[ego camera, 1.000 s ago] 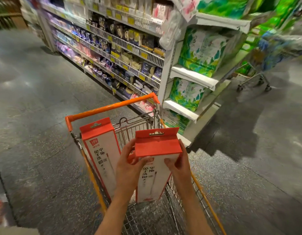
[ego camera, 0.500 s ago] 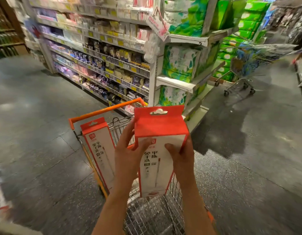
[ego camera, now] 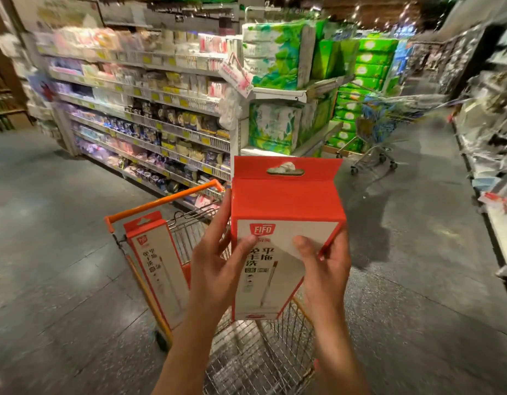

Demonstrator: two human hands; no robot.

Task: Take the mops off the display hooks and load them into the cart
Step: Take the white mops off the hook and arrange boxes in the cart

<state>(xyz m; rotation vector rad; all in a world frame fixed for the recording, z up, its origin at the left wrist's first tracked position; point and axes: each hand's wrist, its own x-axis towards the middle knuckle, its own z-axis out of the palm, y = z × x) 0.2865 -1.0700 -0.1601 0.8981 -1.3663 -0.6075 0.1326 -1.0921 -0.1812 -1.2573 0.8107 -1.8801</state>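
A tall red-and-white mop box [ego camera: 286, 206] with a hang tab is held upright above the wire cart [ego camera: 258, 363]. My left hand [ego camera: 218, 266] grips its left side, thumb on the front face. My right hand [ego camera: 325, 269] grips its right side, thumb also on the front. A second mop box [ego camera: 158, 269] of the same kind stands leaning in the cart's left side, below the orange handle bar [ego camera: 166, 199].
Stocked shelves [ego camera: 149, 115] run along the left behind the cart, ending in a rack of green tissue packs [ego camera: 278, 67]. Another cart [ego camera: 375, 132] stands in the aisle at the back right. A display [ego camera: 491, 132] lines the right edge. Grey floor lies all around.
Both hands have lifted the held mop box up out of the cart and nearer the camera. The view has tilted up. The other box has stayed in place.
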